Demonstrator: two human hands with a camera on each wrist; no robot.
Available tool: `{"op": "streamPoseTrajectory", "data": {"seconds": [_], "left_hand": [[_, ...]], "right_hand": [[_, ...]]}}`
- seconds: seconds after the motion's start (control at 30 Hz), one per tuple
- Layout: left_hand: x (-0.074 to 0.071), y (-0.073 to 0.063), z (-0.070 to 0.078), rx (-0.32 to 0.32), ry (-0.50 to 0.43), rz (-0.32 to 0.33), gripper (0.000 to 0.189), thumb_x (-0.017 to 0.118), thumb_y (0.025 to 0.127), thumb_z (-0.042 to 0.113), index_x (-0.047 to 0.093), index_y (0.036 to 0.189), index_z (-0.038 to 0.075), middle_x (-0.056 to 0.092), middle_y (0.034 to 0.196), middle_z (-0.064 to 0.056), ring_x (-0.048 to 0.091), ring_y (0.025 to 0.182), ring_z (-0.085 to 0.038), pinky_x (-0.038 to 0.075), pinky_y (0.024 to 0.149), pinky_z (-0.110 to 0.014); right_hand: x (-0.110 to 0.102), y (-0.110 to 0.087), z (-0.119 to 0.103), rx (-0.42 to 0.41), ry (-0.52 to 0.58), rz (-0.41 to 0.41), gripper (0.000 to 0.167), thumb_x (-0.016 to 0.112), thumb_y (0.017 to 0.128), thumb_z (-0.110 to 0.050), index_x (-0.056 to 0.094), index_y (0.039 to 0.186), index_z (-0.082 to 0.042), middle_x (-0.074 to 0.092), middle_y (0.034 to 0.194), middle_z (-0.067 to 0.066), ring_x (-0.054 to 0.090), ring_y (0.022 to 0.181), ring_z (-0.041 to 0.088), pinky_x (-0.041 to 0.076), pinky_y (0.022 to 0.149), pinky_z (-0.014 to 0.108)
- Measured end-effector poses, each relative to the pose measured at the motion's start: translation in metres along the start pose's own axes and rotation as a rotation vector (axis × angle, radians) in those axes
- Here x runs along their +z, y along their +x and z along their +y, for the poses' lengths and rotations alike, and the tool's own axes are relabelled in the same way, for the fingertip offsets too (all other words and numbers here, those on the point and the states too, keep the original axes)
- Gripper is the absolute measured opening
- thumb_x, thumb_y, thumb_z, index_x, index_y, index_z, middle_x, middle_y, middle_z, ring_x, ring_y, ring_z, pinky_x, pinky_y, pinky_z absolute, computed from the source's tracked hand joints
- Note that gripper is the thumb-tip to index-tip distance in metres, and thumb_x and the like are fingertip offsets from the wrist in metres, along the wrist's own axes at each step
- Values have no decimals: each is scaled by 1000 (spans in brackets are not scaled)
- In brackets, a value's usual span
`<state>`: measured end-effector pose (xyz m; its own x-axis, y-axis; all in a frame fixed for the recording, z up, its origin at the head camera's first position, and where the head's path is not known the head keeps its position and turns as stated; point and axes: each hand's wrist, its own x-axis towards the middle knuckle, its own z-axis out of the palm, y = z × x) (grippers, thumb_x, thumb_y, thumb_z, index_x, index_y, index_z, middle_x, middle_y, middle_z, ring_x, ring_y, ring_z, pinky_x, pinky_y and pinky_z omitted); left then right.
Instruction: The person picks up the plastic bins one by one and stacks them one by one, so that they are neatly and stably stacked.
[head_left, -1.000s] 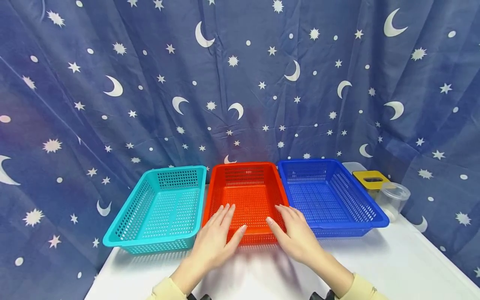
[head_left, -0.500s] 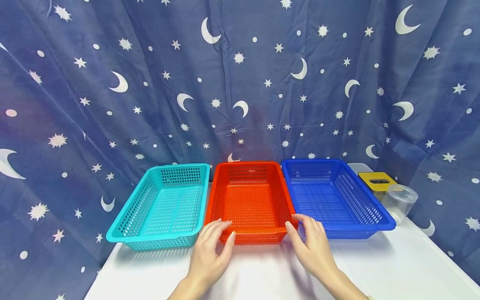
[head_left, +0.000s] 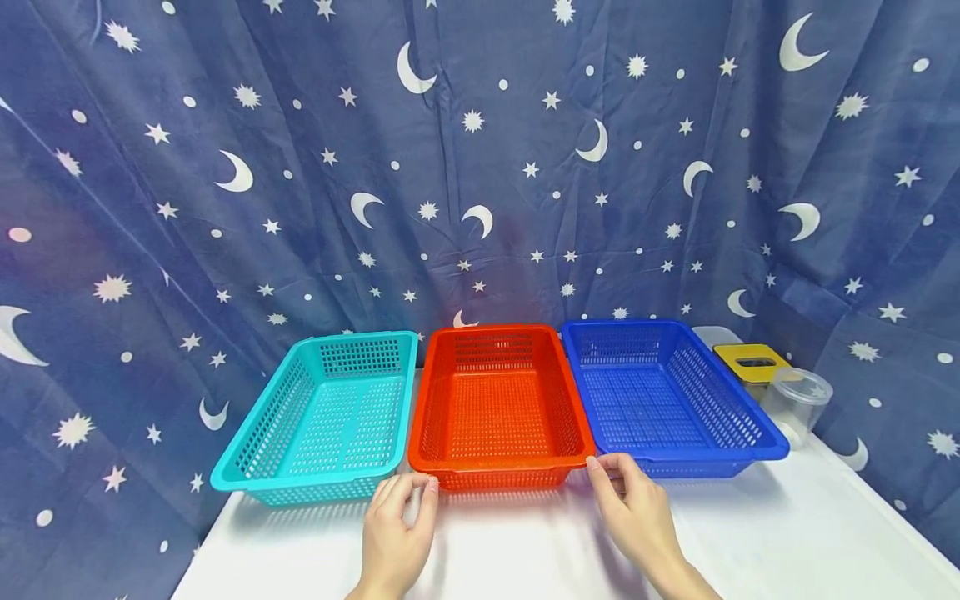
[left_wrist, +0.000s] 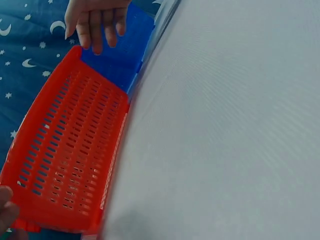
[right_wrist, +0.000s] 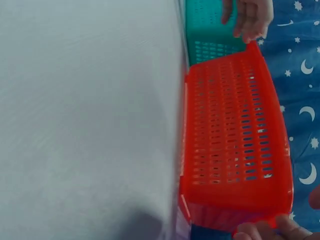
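Observation:
An orange-red perforated plastic basket (head_left: 498, 463) stands in the middle of the white table. My left hand (head_left: 393, 533) is at its near left corner, fingers loosely bent, thumb and index tips right by the corner. At the near right corner is my right hand (head_left: 637, 512), its fingertips at the rim and its fingers relaxed. The right wrist view shows right-hand fingertips (right_wrist: 272, 230) beside the red corner, with the thumb apart from them. From the left wrist view, the right hand (left_wrist: 100, 22) hangs over the blue basket's side with nothing in it.
A teal basket (head_left: 315, 483) stands left of the red one, a blue basket (head_left: 712, 455) right of it. Behind the blue one are a yellow-lidded container (head_left: 750, 363) and a clear lidded tub (head_left: 798, 396). A starry blue curtain (head_left: 480, 167) hangs behind.
Both hands have come back from over the red basket to its near corners. The left hand has then drawn further toward me, its fingers more bent. The baskets keep their places.

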<state>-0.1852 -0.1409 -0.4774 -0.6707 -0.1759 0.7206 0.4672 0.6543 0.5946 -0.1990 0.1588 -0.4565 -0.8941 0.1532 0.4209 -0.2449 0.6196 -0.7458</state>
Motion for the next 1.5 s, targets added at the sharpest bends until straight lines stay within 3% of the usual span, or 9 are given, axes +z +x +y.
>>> {"op": "streamPoseTrajectory", "data": {"seconds": [0.1, 0.2, 0.27, 0.33, 0.5, 0.8, 1.07, 1.3, 1.5], "left_hand": [[-2, -1, -4, -182, -2, -55, 6, 73, 96, 19, 75, 94, 14, 72, 97, 8, 63, 89, -17, 49, 79, -29], [-6, 2, -3, -413, -44, -167, 32, 64, 102, 35, 73, 114, 7, 73, 113, -6, 67, 105, -26, 53, 90, -45], [-7, 5, -2, -533, -100, -235, 53, 59, 103, 46, 67, 130, 2, 69, 126, -15, 64, 117, -33, 50, 99, -52], [-6, 7, -1, -601, -155, -283, 66, 56, 102, 52, 58, 142, 0, 63, 136, -19, 60, 126, -35, 45, 105, -54], [0, 12, -4, -628, -216, -288, 65, 53, 103, 54, 59, 142, 3, 64, 136, -17, 56, 130, -35, 40, 110, -56], [14, 17, -7, -728, -349, -193, 59, 53, 102, 57, 69, 127, 7, 67, 126, -12, 55, 125, -30, 40, 108, -53], [22, 20, 2, -822, -506, -100, 52, 60, 101, 51, 68, 130, 9, 66, 127, -8, 57, 117, -18, 45, 104, -40], [16, 32, 10, -842, -688, -84, 49, 58, 104, 43, 65, 134, 4, 65, 126, -5, 58, 119, -20, 42, 109, -44], [14, 38, 15, -843, -720, -76, 47, 58, 106, 37, 62, 135, 1, 64, 128, -6, 57, 123, -23, 42, 111, -46]], "right_hand": [[0, 0, 3, 47, -31, -40, 34, 58, 104, -43, 73, 111, -14, 75, 95, -1, 69, 84, 13, 55, 78, 37], [1, 2, 5, 94, -31, -92, 45, 54, 105, -49, 73, 122, -11, 76, 104, 4, 71, 90, 19, 56, 80, 43], [3, 4, 5, 158, 47, -143, 54, 53, 104, -51, 70, 128, -6, 75, 110, 9, 72, 94, 24, 57, 81, 43], [6, 6, 5, 244, 183, -197, 61, 53, 105, -51, 64, 134, 1, 72, 119, 17, 71, 104, 31, 58, 85, 43], [17, 10, 3, 423, 484, -264, 73, 52, 105, -51, 49, 142, 13, 58, 136, 31, 57, 126, 44, 51, 101, 48], [28, 13, -7, 499, 711, -232, 68, 49, 108, -43, 42, 147, 12, 57, 139, 25, 52, 130, 37, 38, 113, 53], [31, 10, -13, 504, 768, -178, 62, 53, 108, -36, 41, 152, 6, 58, 140, 19, 57, 122, 22, 44, 109, 42], [27, 13, -26, 499, 748, -167, 62, 56, 106, -37, 44, 150, 5, 56, 142, 23, 59, 123, 26, 48, 106, 38], [23, 17, -31, 498, 692, -151, 59, 57, 106, -37, 49, 147, 5, 62, 134, 18, 61, 114, 21, 51, 100, 33]]}}
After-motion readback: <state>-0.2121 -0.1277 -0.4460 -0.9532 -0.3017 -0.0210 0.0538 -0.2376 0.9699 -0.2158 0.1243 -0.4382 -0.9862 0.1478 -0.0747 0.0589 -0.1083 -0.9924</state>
